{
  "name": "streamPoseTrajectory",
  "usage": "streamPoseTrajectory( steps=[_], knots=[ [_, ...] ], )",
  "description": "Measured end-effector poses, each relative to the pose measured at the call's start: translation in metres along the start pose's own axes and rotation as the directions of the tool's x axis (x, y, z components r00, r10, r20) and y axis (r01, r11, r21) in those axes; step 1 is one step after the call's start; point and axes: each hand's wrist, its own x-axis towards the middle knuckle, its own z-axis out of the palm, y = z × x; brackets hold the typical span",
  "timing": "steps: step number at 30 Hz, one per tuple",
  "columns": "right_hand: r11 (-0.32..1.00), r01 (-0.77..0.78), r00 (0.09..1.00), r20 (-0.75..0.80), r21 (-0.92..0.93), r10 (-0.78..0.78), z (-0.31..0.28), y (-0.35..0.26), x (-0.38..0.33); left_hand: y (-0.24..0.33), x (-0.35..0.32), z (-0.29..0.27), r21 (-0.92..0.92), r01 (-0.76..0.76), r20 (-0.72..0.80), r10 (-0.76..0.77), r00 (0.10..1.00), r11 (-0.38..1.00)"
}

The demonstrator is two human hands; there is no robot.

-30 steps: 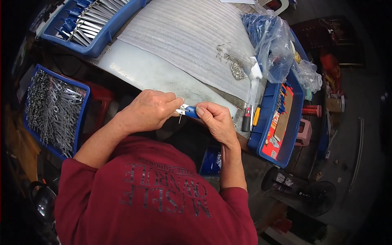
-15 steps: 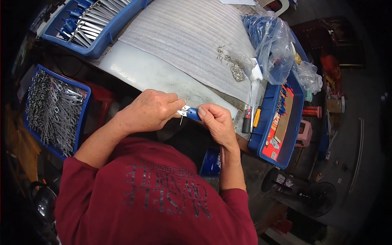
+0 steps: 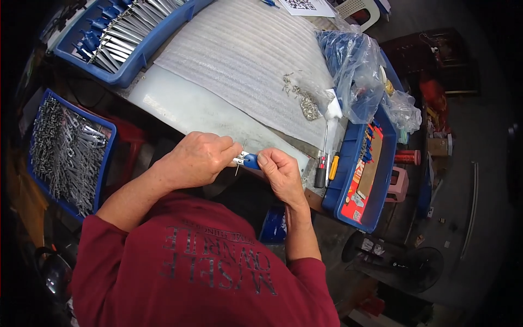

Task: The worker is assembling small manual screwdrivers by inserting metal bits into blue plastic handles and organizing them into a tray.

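Between my hands, near the bench's front edge, is a metal piece with a blue end and a thin rod sticking out crosswise on both sides. My left hand is closed around its metal end, fingers curled and hiding most of it. On the other side, the thumb and fingers of my right hand pinch the blue end. A black-and-red-handled screwdriver and a yellow-handled one lie to the right of my right hand.
White foam sheet covers much of the bench, with small metal parts on it. A blue tray at upper left holds metal pieces with blue ends. Another tray at left holds many metal parts. At right stands a blue bin.
The view has shifted a little, bringing more of the bench's far end into sight. Both hands keep their hold on the blue-ended metal piece.
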Motion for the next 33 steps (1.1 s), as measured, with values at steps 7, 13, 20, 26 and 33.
streamPoseTrajectory(
  steps=[7, 13, 20, 26, 33],
  knots=[
    [0.978, 0.127, 0.975, -0.159, -0.163, -0.153, 0.005, 0.007, 0.008, -0.001, 0.004, 0.002, 0.018, 0.057, -0.017, -0.056, 0.998, 0.998],
    [0.867, 0.118, 0.907, -0.302, -0.484, -0.293, -0.04, 0.012, 0.045, -0.011, 0.004, 0.005, -0.01, 0.082, -0.029, -0.082, 0.996, 0.997],
    [0.444, 0.16, 0.796, -0.151, -0.881, -0.586, -0.092, 0.018, 0.108, -0.025, 0.004, 0.014, 0.016, 0.119, -0.031, -0.119, 0.992, 0.993],
    [0.318, 0.14, 0.839, -0.058, -0.938, -0.541, -0.097, 0.022, 0.124, -0.028, 0.004, 0.017, 0.001, 0.134, -0.019, -0.134, 0.991, 0.991],
    [0.193, 0.105, 0.863, -0.007, -0.976, -0.504, -0.097, 0.022, 0.127, -0.028, 0.004, 0.018, 0.003, 0.131, -0.019, -0.131, 0.991, 0.991]
  ],
)
